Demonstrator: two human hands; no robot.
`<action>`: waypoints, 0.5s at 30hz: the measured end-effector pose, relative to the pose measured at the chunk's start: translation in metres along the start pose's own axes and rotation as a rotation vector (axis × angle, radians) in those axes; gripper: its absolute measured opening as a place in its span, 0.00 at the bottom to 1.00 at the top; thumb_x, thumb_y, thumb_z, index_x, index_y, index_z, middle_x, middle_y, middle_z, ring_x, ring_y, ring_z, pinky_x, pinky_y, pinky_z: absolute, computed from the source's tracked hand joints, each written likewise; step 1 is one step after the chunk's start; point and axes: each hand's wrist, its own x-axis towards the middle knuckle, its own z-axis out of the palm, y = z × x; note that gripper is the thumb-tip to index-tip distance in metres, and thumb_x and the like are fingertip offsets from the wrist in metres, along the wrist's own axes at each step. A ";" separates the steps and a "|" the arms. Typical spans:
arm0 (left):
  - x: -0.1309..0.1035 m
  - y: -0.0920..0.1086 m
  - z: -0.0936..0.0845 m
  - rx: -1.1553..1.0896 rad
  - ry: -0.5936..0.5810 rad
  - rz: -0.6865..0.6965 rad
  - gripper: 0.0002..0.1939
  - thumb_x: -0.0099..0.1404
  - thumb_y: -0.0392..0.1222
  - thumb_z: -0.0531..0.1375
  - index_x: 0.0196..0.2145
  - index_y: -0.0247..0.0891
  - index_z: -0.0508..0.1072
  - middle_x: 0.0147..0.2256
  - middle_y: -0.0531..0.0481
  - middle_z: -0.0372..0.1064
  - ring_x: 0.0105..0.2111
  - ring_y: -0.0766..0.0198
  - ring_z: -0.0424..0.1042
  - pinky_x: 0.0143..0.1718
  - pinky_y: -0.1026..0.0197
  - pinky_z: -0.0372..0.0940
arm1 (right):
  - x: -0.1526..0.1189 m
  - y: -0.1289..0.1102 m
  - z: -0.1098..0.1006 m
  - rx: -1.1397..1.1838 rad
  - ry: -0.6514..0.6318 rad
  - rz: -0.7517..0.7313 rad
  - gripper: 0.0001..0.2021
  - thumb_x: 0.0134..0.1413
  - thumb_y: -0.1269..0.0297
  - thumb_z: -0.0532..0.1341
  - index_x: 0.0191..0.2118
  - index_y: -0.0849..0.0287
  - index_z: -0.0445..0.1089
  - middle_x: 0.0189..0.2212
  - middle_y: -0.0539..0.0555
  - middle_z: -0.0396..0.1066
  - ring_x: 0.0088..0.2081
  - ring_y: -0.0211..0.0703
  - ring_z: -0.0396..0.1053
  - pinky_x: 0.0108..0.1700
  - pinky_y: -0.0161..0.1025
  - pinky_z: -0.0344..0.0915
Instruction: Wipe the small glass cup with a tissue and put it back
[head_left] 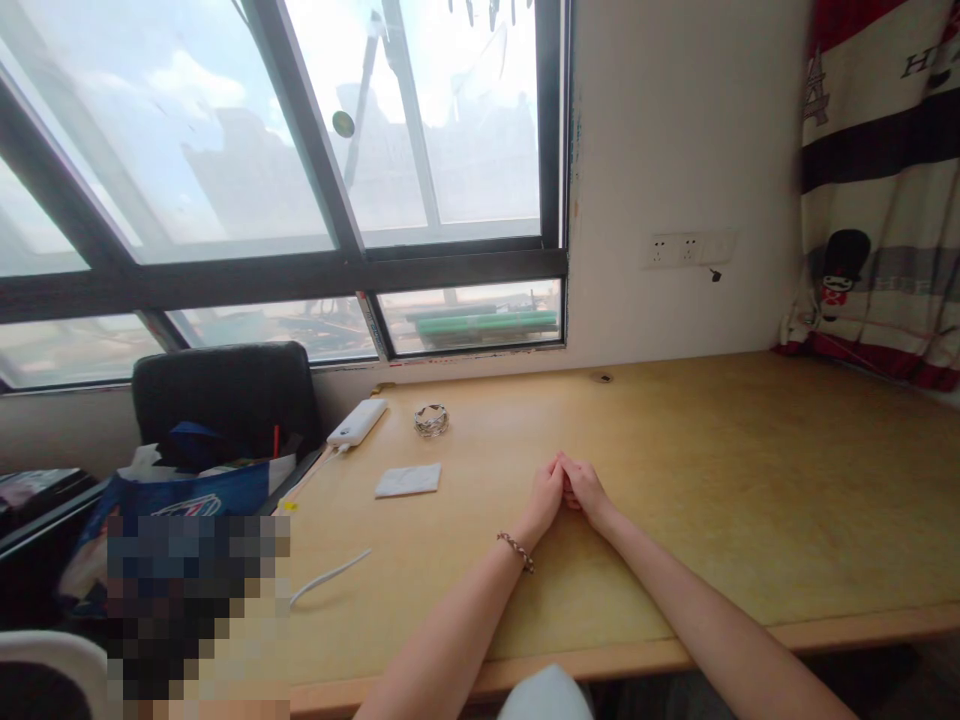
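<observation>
My left hand (pixel 550 488) and my right hand (pixel 586 490) rest together on the wooden desk (pixel 712 480), closed and pressed against each other near its middle. Their fingers curl inward where they meet, and no object shows in either one. A braided bracelet (pixel 516 552) circles my left wrist. To the left of my hands lies a flat, pale, folded tissue or small packet (pixel 409 480). Behind that sits a silvery bracelet-like ring (pixel 431 421). A white power bank (pixel 358 423) with a cable plugged in lies at the desk's left edge.
A white cable (pixel 330 577) lies on the desk at the front left. Beyond the left edge stand a black chair (pixel 225 395) and a blue bag (pixel 195 495). A window (pixel 450 130), wall sockets (pixel 688 249) and a patterned curtain (pixel 885 190) are behind. Part of the lower left is pixelated.
</observation>
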 end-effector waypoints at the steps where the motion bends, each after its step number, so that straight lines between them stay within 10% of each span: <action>1: -0.001 0.000 0.001 -0.001 -0.006 -0.016 0.19 0.57 0.54 0.48 0.21 0.35 0.62 0.18 0.53 0.60 0.19 0.69 0.60 0.19 0.66 0.58 | 0.001 0.001 -0.001 -0.004 -0.004 -0.003 0.22 0.42 0.46 0.55 0.15 0.57 0.47 0.08 0.40 0.41 0.09 0.27 0.40 0.09 0.28 0.38; 15: 0.005 -0.014 0.001 0.046 -0.047 -0.014 0.20 0.59 0.54 0.45 0.22 0.35 0.61 0.14 0.56 0.56 0.13 0.70 0.58 0.13 0.66 0.57 | 0.003 0.002 -0.003 -0.095 -0.001 -0.121 0.25 0.44 0.44 0.52 0.10 0.57 0.51 0.05 0.44 0.47 0.07 0.31 0.47 0.09 0.31 0.44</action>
